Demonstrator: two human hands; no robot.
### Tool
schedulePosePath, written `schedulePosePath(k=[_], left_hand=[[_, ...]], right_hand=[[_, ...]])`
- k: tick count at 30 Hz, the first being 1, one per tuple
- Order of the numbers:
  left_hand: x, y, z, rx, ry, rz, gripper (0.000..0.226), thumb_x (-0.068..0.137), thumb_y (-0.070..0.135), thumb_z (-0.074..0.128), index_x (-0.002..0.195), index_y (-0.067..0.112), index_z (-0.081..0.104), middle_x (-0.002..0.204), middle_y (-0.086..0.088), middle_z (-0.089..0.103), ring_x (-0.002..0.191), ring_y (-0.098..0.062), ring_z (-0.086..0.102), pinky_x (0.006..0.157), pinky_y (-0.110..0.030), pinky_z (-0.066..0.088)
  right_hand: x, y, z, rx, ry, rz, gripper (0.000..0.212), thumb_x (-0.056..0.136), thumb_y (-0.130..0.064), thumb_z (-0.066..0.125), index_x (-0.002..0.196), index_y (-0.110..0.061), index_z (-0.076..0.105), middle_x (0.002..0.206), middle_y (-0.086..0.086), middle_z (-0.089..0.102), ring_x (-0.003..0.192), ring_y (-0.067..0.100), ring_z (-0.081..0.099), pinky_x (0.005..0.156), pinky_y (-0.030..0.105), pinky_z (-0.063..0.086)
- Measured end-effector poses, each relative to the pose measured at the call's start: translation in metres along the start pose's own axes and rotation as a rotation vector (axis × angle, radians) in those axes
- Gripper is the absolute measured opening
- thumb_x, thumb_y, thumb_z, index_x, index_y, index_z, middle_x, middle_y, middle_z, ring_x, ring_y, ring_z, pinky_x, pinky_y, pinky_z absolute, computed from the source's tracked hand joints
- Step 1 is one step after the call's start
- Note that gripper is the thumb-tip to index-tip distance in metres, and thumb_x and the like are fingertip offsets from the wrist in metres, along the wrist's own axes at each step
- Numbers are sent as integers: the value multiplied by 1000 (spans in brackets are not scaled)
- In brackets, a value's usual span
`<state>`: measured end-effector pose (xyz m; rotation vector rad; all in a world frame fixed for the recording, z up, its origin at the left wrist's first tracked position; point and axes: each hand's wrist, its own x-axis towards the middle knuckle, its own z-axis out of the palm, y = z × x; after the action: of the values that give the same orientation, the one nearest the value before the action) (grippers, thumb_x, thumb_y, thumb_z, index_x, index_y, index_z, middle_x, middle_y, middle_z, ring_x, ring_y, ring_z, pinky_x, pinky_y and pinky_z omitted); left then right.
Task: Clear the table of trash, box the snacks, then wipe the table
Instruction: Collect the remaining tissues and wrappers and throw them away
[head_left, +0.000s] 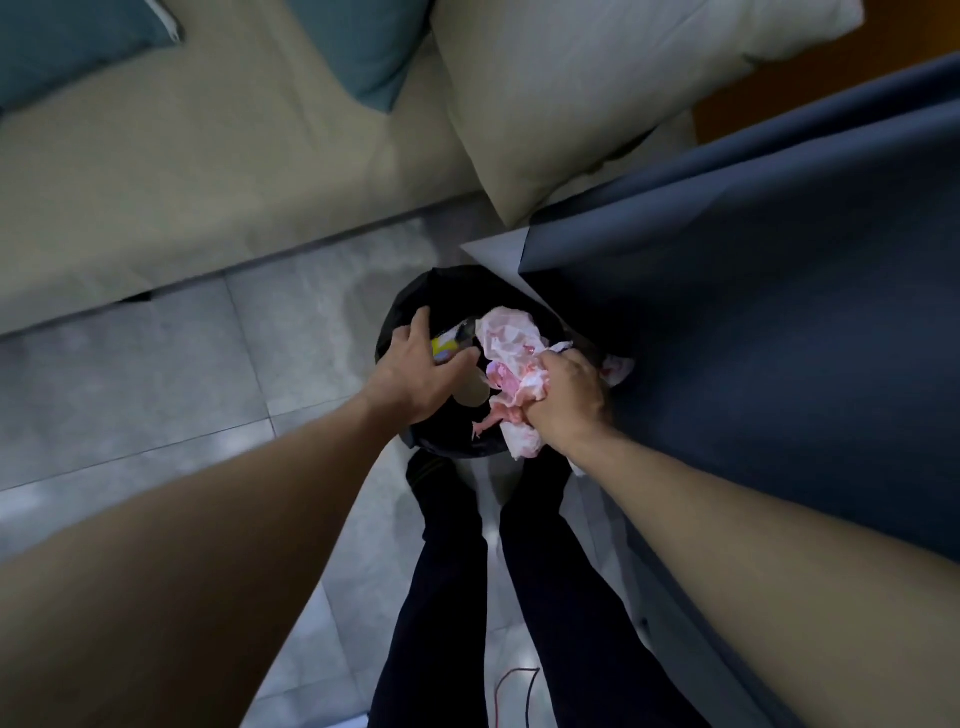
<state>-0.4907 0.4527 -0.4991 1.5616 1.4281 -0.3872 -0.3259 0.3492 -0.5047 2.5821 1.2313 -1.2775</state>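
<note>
- Right hand (569, 400): I see its fingers clenched round a crumpled pink-and-white paper wad (506, 338), held over the round black-bagged trash bin (457, 291).
- Left hand (421, 364): fingers spread over a yellow wrapper (442, 347) inside the bin (gripping or only touching, I cannot tell).
- The bin stands on grey floor tiles (156, 374), beside the dark blue tablecloth (753, 312), ahead of 2 dark-trousered legs (441, 597).

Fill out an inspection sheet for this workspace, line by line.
Surface: table under dark blue cloth.
Job's things: crumpled pink-white paper over black-lined bin; yellow wrapper at its mouth.
Clutter: nothing seen.
Hands: left hand spread at the bin's rim, grip unclear; right hand grips the paper.
Cables: red cable on the tiled floor.
Surroundings: beige sofa, teal cushions.
</note>
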Motion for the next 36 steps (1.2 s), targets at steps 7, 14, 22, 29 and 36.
schedulePosePath(k=[7,14,22,29,36], left_hand=[[-1,0,-11,92,10,26,78,100,47,48,160,13,11,158,-19,28,141,-35,37,114,-39,32],[-5,-4,-20,161,23,50,74,100,51,43,159,17,13,159,-14,30,135,-37,45,109,-46,42],[-17,-7,-25,239,28,58,71,100,50,41,158,21,13,158,-12,32,132,-37,49,106,-50,45],[-42,-3,-41,349,50,73,75,96,56,40,158,23,13,154,-12,37,131,-36,48,108,-51,43],[-89,27,-86,399,143,94,75,98,57,41,158,21,15,155,-13,36,138,-33,41,112,-48,35]], right_hand=[[2,-17,-5,27,-51,-54,62,76,-16,73,134,-24,53,134,3,47,118,25,51,92,35,48],[4,-34,-3,119,-62,-103,74,74,-27,77,140,-32,45,142,-4,44,126,21,49,100,31,46],[-7,-34,-8,99,-75,-142,83,82,-32,76,152,-32,31,146,-3,40,130,22,45,106,37,43],[-25,-43,-27,56,-46,-175,77,84,-32,73,151,-27,34,149,-1,39,134,22,43,108,33,40],[-52,-68,-84,-19,-16,-210,84,82,-39,74,152,-23,31,154,-1,34,140,21,36,113,34,34]])
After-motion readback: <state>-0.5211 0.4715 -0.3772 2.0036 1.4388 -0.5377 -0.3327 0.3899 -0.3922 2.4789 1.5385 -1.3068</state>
